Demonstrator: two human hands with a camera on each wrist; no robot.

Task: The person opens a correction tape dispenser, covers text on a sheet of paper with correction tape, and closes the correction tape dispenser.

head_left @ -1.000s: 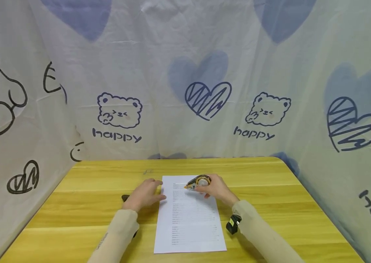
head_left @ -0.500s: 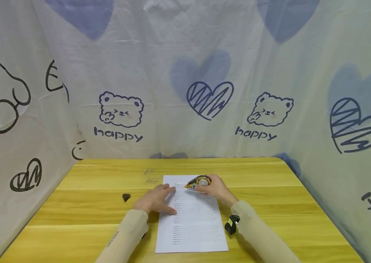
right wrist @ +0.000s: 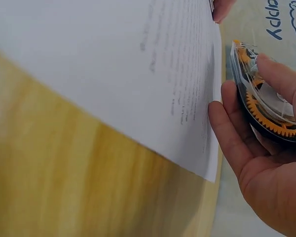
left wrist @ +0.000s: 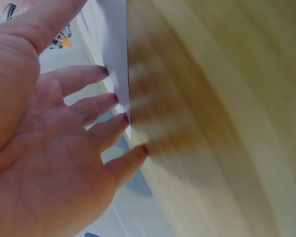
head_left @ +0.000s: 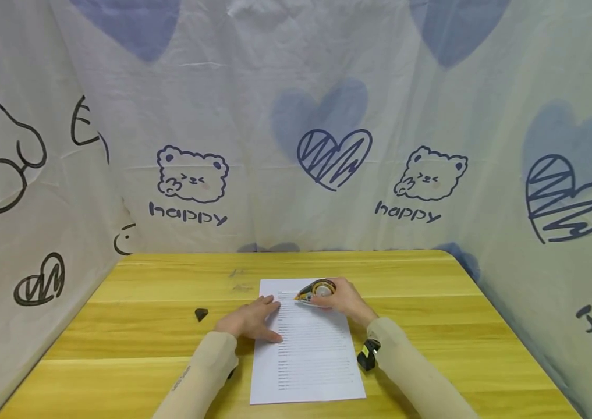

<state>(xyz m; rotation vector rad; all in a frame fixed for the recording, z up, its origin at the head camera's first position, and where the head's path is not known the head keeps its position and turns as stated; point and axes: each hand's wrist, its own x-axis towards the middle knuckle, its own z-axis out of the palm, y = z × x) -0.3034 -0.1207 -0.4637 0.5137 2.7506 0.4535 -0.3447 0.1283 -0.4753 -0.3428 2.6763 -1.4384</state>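
Observation:
A printed white sheet (head_left: 311, 372) lies on the wooden table. The left hand (head_left: 251, 321) rests with spread fingers on the sheet's left edge; in the left wrist view the fingertips of this hand (left wrist: 64, 123) touch down along the paper's edge. A correction tape dispenser (head_left: 322, 289) with an orange tip is pinched in the right hand (head_left: 347, 302) over the upper part of the sheet. In the right wrist view the dispenser (right wrist: 266, 98) shows an orange gear, and the right hand (right wrist: 274, 173) has its thumb on one side and fingers on the other.
A small black piece (head_left: 201, 314) lies on the table (head_left: 117, 337) left of the left hand. A black device (head_left: 368, 354) sits at the right wrist. Behind the table hangs a white curtain (head_left: 275, 233) with drawn bears and hearts.
The left hand has moved right, from beside the sheet's edge onto the paper, and the small black piece has come fully into view. The right hand holds the dispenser in nearly the same place.

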